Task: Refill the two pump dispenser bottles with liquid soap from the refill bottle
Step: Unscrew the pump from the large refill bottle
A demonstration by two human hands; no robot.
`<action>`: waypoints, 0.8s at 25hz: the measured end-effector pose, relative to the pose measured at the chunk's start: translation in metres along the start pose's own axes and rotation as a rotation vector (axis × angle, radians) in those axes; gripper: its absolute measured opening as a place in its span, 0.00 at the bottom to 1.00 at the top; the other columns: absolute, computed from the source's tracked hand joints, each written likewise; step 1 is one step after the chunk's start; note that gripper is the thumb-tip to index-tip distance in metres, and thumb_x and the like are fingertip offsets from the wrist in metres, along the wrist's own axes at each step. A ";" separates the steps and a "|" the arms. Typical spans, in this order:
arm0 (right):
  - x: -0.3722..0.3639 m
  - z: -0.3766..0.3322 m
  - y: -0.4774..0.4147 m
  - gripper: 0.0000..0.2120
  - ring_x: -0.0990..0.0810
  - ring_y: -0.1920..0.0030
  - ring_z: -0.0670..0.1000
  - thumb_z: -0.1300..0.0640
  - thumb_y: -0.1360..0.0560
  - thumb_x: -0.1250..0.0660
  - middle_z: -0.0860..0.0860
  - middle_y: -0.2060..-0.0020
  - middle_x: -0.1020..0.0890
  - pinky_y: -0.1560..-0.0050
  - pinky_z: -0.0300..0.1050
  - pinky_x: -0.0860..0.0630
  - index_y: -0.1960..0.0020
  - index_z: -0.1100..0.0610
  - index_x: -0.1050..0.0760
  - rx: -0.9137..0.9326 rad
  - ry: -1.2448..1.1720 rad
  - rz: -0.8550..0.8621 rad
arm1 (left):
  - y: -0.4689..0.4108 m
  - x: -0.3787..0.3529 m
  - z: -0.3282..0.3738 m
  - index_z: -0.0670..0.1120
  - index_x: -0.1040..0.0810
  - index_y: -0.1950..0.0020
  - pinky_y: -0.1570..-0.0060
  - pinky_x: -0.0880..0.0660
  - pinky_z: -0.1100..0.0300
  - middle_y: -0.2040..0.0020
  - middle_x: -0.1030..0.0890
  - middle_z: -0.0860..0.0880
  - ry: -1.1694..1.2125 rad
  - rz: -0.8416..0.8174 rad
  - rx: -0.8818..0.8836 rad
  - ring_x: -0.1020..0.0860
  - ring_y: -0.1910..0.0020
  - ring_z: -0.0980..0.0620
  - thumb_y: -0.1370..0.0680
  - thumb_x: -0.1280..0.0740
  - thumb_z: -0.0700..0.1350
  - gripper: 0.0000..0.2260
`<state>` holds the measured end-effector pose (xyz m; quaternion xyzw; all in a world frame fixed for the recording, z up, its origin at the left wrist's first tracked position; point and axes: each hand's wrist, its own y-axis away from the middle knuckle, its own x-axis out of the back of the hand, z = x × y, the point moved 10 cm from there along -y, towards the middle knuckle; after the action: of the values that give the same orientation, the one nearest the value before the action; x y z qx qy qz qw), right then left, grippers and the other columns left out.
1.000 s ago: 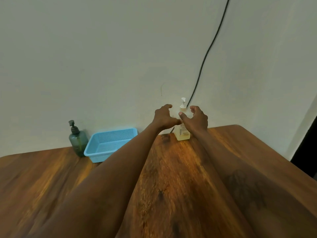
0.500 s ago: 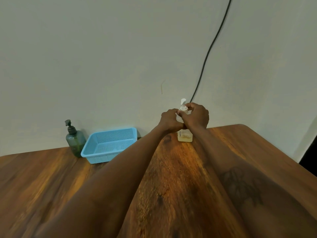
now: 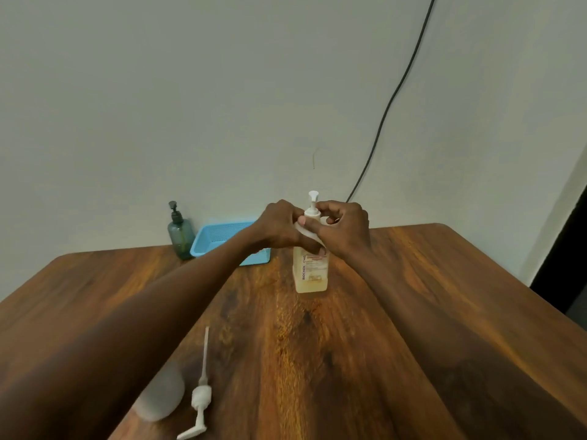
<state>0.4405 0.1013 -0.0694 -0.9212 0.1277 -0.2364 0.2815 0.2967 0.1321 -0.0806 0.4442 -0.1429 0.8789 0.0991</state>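
Note:
A clear pump bottle of yellowish soap (image 3: 310, 270) stands upright mid-table, its white pump head sticking up between my hands. My left hand (image 3: 279, 228) grips the bottle's shoulder from the left. My right hand (image 3: 344, 228) curls round the pump collar from the right. A dark green pump bottle (image 3: 181, 233) stands at the back by the wall. Near the front edge, a loose white pump with its long tube (image 3: 200, 392) lies on the wood beside a whitish bottle (image 3: 160, 398) partly hidden under my left forearm.
A light blue mesh basket (image 3: 222, 238) sits at the back beside the green bottle, partly behind my left arm. A black cable (image 3: 390, 100) runs down the wall behind the table. The wooden table's (image 3: 444, 281) right edge drops to a dark floor.
Both hands closed round the yellowish bottle and drew it toward me from the wall. The view tipped down, so the loose pump and whitish bottle at the front now show.

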 end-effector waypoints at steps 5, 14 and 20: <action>-0.014 -0.056 0.056 0.16 0.15 0.56 0.44 0.49 0.29 0.21 0.46 0.51 0.12 0.59 0.39 0.18 0.44 0.53 0.14 0.029 -0.092 -0.079 | 0.084 0.028 0.000 0.47 0.13 0.55 0.53 0.15 0.55 0.58 0.12 0.54 0.037 -0.040 0.021 0.13 0.59 0.55 0.39 0.14 0.52 0.18; -0.026 -0.111 0.106 0.14 0.13 0.51 0.48 0.57 0.27 0.22 0.51 0.50 0.12 0.48 0.52 0.15 0.42 0.59 0.15 0.056 -0.330 -0.360 | 0.174 0.048 0.005 0.47 0.13 0.52 0.47 0.16 0.47 0.54 0.12 0.52 0.175 -0.076 -0.028 0.13 0.54 0.51 0.36 0.15 0.50 0.16; -0.027 -0.131 0.123 0.16 0.14 0.47 0.47 0.48 0.26 0.25 0.47 0.47 0.13 0.45 0.51 0.17 0.40 0.54 0.16 0.047 -0.366 -0.518 | 0.200 0.056 0.007 0.45 0.13 0.53 0.48 0.16 0.49 0.55 0.12 0.52 0.237 -0.017 0.009 0.13 0.54 0.52 0.37 0.15 0.47 0.17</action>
<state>0.3388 -0.0487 -0.0551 -0.9436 -0.1692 -0.1336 0.2512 0.2088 -0.0551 -0.0641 0.3389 -0.1223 0.9250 0.1206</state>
